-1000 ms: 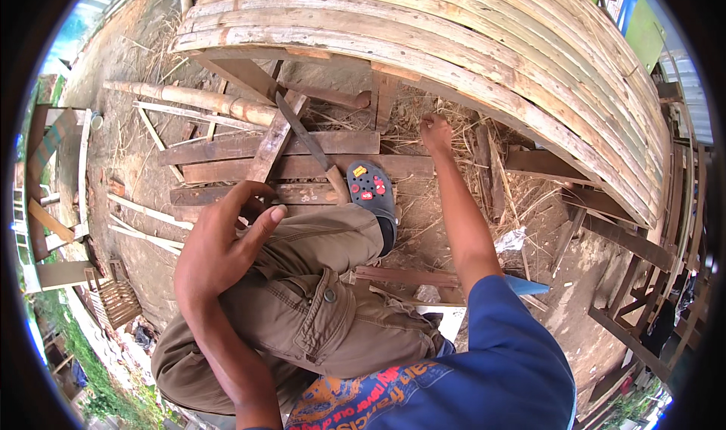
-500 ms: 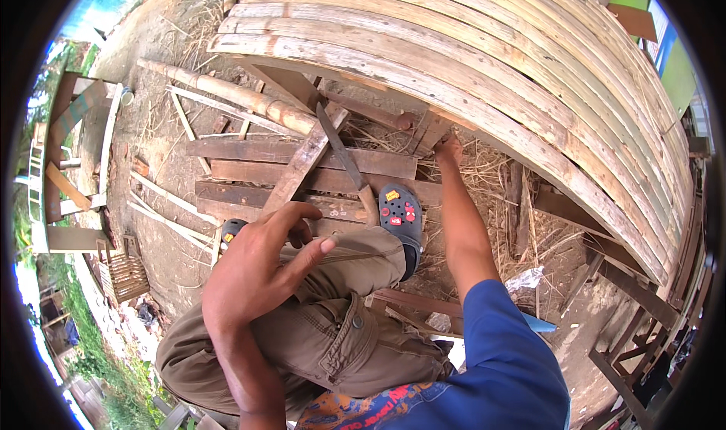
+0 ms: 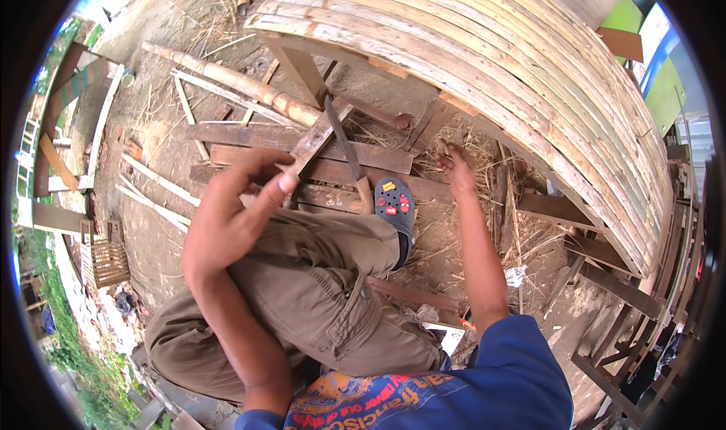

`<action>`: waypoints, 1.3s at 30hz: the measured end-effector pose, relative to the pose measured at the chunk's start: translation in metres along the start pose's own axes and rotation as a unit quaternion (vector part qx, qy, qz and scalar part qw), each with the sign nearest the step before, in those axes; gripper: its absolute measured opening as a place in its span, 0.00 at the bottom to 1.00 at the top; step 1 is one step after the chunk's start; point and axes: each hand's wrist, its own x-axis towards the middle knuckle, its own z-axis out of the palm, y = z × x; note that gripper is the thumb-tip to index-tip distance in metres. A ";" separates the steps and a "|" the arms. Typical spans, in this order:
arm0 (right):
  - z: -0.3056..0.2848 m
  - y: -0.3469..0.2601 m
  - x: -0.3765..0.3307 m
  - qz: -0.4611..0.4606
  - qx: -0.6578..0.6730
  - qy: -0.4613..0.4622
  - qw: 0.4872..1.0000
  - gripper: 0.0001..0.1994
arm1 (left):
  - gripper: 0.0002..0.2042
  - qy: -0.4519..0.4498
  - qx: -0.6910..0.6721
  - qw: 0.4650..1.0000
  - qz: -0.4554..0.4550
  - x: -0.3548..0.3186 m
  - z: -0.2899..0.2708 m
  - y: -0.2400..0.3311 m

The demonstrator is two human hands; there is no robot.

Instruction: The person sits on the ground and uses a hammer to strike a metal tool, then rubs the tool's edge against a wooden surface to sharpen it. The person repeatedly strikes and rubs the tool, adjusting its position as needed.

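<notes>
My left hand (image 3: 227, 217) hovers over my bent knee, thumb and fingers apart around an open gap, with nothing visible between them. My right hand (image 3: 457, 170) is lower, over dry straw near the bamboo-slat platform's underside; its fingers are curled together around something too small to make out. Between the hands lies a long knife (image 3: 345, 146) with a dark blade and a wooden handle (image 3: 365, 196). The blade rests against a slanting wooden board (image 3: 321, 139). Dark planks (image 3: 382, 158) lie beneath both, beside my grey clog (image 3: 395, 208).
The bamboo-slat platform (image 3: 454, 44) spans the upper right. A thick bamboo pole (image 3: 227, 82) and thin strips (image 3: 162, 179) lie on the dirt at left, near a slatted crate (image 3: 106, 260). Wooden frames (image 3: 628, 354) stand at lower right. Straw (image 3: 484, 139) litters the ground.
My right hand has come away from the wooden block under the platform, toward me. My left hand has shifted slightly left and up. The view has tilted a little.
</notes>
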 end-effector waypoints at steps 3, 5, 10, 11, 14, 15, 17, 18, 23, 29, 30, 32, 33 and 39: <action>-0.007 -0.018 -0.026 0.003 -0.011 -0.056 0.998 0.17 | 0.16 0.139 -0.165 0.976 -0.025 -0.004 -0.015 -0.025; 0.011 -0.042 -0.052 -0.006 -0.078 -0.057 0.995 0.16 | 0.18 0.236 -0.232 0.941 -0.067 -0.004 -0.019 -0.060; 0.062 -0.053 -0.066 0.020 -0.310 -0.251 0.917 0.13 | 0.17 0.393 0.038 0.884 -0.250 -0.025 0.082 -0.268; 0.076 -0.051 -0.064 0.028 -0.361 -0.287 0.887 0.12 | 0.17 0.371 0.014 0.881 -0.294 -0.038 0.112 -0.293; 0.120 -0.065 -0.061 -0.003 -0.486 -0.374 0.790 0.11 | 0.19 0.400 -0.071 0.848 -0.340 -0.047 0.189 -0.334; 0.145 -0.079 -0.070 -0.044 -0.512 -0.397 0.761 0.11 | 0.22 0.412 -0.119 0.849 -0.309 -0.044 0.200 -0.340; 0.189 -0.096 -0.081 -0.091 -0.511 -0.450 0.727 0.10 | 0.26 0.386 -0.315 0.816 -0.294 -0.037 0.196 -0.370; 0.205 -0.100 -0.080 -0.095 -0.545 -0.460 0.695 0.10 | 0.28 0.368 -0.408 0.787 -0.282 -0.032 0.193 -0.382; 0.267 -0.128 -0.088 -0.126 -0.654 -0.497 0.556 0.11 | 0.35 0.130 -0.138 0.896 -0.401 -0.013 0.157 -0.347; 0.296 -0.147 -0.100 -0.247 -0.671 -0.580 0.391 0.09 | 0.30 0.253 -0.361 0.854 -0.278 -0.034 0.179 -0.329; 0.295 -0.147 -0.098 -0.273 -0.660 -0.595 0.368 0.09 | 0.30 0.253 -0.389 0.845 -0.264 -0.040 0.178 -0.327; 0.295 -0.146 -0.101 -0.274 -0.665 -0.595 0.360 0.08 | 0.30 0.243 -0.387 0.851 -0.259 -0.053 0.182 -0.327; 0.292 -0.145 -0.103 -0.273 -0.667 -0.593 0.359 0.08 | 0.30 0.235 -0.385 0.855 -0.257 -0.059 0.183 -0.324; 0.256 -0.143 -0.077 0.065 -0.598 -0.480 0.639 0.08 | 0.30 0.224 -0.338 0.897 -0.173 -0.083 0.212 -0.292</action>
